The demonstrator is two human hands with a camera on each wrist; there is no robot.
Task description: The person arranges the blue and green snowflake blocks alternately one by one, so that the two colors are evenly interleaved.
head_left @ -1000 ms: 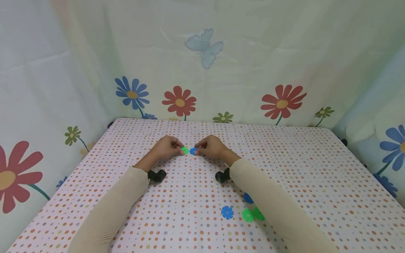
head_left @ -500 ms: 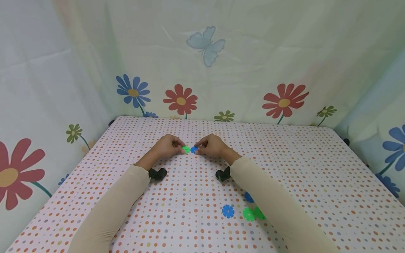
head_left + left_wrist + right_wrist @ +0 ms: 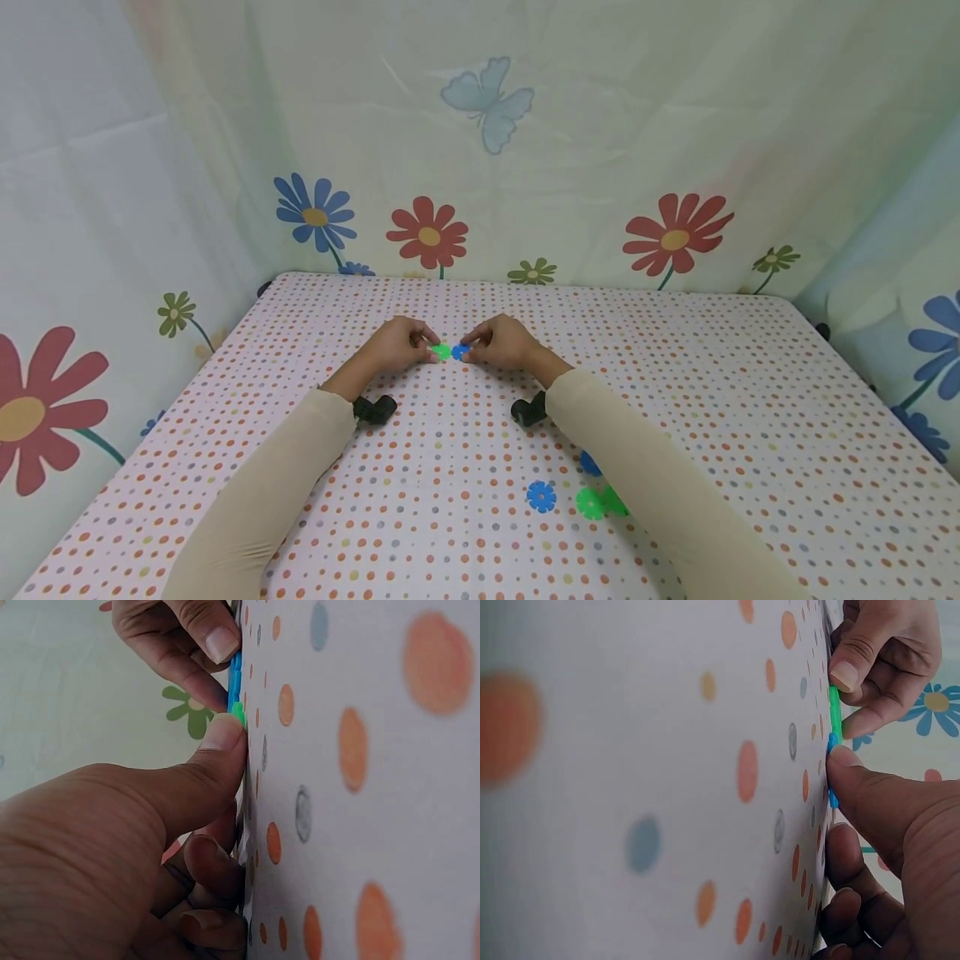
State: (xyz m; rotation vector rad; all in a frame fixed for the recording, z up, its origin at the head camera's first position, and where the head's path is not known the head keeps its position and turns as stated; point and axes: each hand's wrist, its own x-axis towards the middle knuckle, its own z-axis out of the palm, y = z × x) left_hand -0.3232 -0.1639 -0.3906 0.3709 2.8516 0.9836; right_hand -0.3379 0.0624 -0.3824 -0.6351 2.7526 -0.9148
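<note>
Toward the far edge of the dotted table (image 3: 420, 500), the left hand (image 3: 396, 343) and right hand (image 3: 506, 343) face each other, fingertips inward, respectively pinching a green notched disc (image 3: 442, 352) and a blue notched disc (image 3: 458, 353), rims seemingly touching.

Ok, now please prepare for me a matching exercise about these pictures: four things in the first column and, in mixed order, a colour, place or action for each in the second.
Column one:
1. Left hand
2. Right hand
3. Right sleeve
4. Butterfly print

Column two:
A. Plain beige
B. Pinches a blue disc
C. On the backdrop, beyond the table
D. Pinches a green disc

Right pairs:
1-D
2-B
3-A
4-C
</note>
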